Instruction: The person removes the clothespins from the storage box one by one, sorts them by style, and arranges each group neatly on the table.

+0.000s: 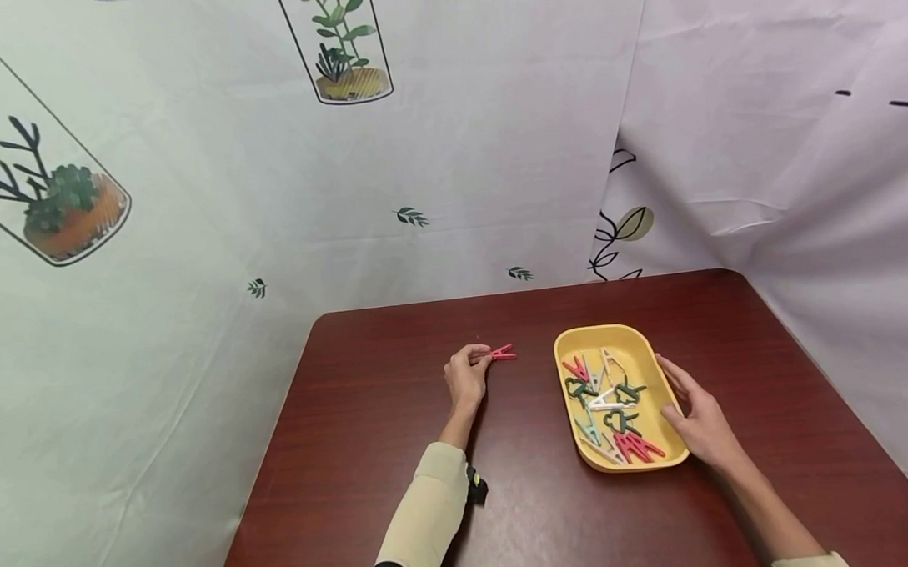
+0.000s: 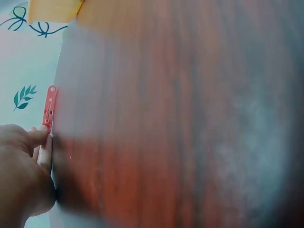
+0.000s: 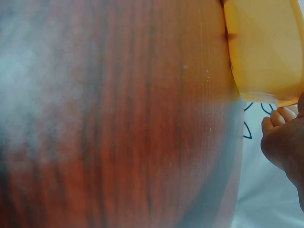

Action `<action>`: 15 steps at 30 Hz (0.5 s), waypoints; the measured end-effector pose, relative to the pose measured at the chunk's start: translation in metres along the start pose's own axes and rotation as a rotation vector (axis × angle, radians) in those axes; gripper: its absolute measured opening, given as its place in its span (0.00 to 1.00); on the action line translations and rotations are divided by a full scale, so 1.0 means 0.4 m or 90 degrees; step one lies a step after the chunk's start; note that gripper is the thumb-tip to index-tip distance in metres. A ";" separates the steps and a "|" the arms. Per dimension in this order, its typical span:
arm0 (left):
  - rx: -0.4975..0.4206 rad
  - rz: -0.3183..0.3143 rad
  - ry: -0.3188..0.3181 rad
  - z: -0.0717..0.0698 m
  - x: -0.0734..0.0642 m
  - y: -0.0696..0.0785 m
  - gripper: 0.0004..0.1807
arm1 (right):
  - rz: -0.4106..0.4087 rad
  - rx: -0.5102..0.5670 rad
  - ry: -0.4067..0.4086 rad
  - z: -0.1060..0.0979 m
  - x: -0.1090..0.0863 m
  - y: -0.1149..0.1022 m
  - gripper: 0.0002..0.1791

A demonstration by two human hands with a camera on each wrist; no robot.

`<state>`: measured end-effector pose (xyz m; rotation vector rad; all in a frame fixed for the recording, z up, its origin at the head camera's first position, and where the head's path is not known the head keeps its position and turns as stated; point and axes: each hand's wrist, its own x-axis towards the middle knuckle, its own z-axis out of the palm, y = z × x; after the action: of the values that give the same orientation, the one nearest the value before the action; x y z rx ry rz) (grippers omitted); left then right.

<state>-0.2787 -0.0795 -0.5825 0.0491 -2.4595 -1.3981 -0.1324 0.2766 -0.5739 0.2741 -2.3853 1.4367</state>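
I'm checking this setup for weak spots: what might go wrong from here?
The left hand pinches the pink clothespin near one end, so it might slip or twist.
The right hand grips the yellow tray at one side, so a push could shift it.
The clips inside lie jumbled and might snag.

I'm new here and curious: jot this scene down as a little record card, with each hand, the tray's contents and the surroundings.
left hand: pinches a red clothespin
right hand: grips the right side of the yellow tray
tray contents: clothespins in red, white, pale green and dark green, jumbled together
surface: reddish-brown table
backdrop: pale cloth printed with plants
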 end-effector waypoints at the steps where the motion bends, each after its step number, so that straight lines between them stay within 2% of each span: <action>1: 0.002 -0.001 0.003 0.000 0.000 0.000 0.05 | 0.000 0.000 0.000 0.000 0.000 -0.001 0.45; 10: -0.001 0.007 0.029 0.003 -0.003 0.008 0.08 | 0.004 0.000 0.001 -0.001 0.000 -0.007 0.45; 15: -0.038 -0.021 0.060 0.003 -0.005 0.004 0.10 | 0.003 -0.008 -0.001 0.001 -0.001 -0.008 0.45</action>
<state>-0.2769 -0.0771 -0.5822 0.1391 -2.3495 -1.4472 -0.1311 0.2748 -0.5714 0.2671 -2.3974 1.4243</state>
